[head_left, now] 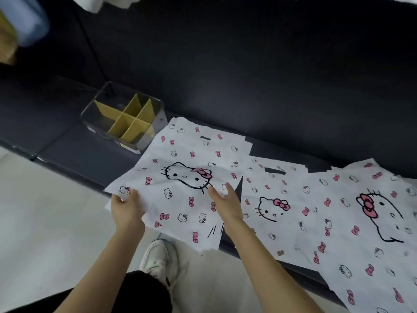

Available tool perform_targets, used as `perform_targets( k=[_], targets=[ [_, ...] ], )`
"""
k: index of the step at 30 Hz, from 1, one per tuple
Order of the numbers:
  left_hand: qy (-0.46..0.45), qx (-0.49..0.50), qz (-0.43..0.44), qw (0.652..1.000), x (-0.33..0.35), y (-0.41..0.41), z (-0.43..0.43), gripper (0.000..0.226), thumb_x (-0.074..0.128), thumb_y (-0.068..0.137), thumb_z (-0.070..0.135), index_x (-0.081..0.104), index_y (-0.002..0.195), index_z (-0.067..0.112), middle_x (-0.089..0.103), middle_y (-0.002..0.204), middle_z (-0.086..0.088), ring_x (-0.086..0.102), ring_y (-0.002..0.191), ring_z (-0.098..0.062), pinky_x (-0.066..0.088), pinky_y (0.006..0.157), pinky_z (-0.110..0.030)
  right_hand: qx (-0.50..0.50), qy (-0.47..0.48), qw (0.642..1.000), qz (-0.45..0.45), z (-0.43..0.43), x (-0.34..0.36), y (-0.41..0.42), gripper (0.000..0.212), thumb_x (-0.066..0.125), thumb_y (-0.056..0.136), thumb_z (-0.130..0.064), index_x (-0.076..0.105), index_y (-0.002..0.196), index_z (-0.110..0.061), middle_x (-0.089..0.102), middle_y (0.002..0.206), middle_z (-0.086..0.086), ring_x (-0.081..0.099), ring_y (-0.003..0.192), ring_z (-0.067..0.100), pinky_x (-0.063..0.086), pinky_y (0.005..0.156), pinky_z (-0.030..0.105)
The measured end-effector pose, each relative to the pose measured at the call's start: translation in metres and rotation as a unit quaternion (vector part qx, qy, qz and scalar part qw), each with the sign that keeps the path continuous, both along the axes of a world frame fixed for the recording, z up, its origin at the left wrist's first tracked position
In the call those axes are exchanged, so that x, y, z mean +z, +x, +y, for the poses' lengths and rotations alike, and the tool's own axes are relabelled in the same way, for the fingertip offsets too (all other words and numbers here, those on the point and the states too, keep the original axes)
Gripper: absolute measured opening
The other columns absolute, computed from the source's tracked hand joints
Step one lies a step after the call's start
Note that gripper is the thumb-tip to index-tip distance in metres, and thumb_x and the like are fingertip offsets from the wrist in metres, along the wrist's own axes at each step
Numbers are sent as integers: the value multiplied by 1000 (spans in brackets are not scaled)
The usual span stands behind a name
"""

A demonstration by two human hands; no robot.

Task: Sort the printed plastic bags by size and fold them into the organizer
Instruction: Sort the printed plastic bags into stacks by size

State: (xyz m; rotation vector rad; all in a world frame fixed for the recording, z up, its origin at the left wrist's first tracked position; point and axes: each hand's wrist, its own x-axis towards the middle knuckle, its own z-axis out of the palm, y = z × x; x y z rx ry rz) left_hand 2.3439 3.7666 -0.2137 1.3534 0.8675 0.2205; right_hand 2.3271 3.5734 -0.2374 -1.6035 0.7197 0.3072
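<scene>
- The dark sofa (270, 86) carries everything; its seat edge runs from near right to far left.
- The largest bag (352, 256) lies flat at the right, well apart from both hands.
- The held bag (180, 154) lies in front of the person on other sheets. Its long axis points away from them, handle slot at the far end and near edge overhanging the seat.
- The middle bag (277, 233) lies just beside it, to the right.
- The organizer (123, 120), a clear box with cardboard dividers, stands beyond the held bag's far left corner; the left arm is nearer, so the folded bag would likely travel forward and left.
- The left hand (127, 211) pinches the bag's near left corner.
- The right hand (225, 199) has straight fingers at the bag's right edge.
</scene>
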Motion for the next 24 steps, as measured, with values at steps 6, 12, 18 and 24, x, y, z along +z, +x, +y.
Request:
perform_targets(
  k=[6, 12, 18, 24],
  targets=[
    [-20, 12, 93, 995, -32, -3, 21, 40, 61, 80, -8, 47, 112, 11, 50, 100, -8, 52, 88, -29, 50, 60, -37, 328, -414, 849, -22, -2, -18, 14, 53, 27, 100, -49, 22, 150, -31, 11, 159, 6, 8, 146, 26, 12, 118, 40],
    [180, -44, 158, 970, -46, 0, 41, 57, 61, 75, 0, 43, 127, 13, 60, 87, -8, 61, 85, -35, 51, 78, -42, 433, -487, 759, -10, -2, -39, 18, 50, 18, 102, -47, 23, 149, -33, 3, 161, 5, -4, 147, 26, -5, 118, 48],
    [479, -159, 221, 834, -41, 5, 38, 78, 73, 74, 18, 31, 140, 13, 49, 115, -25, 48, 105, -41, 35, 87, -46, 433, -505, 746, -27, -4, -43, 21, 47, 21, 102, -45, 29, 147, -34, 8, 160, 4, 0, 147, 27, -5, 117, 49],
    [631, -433, 36, 642, -65, 18, -11, 51, 67, 80, 42, 64, 120, 11, 54, 123, -30, 50, 111, -53, 39, 94, -60, 319, -479, 813, -95, -28, -33, -2, 46, 35, 101, -39, 37, 145, -26, 26, 155, 8, 19, 145, 26, 5, 119, 45]
  ],
)
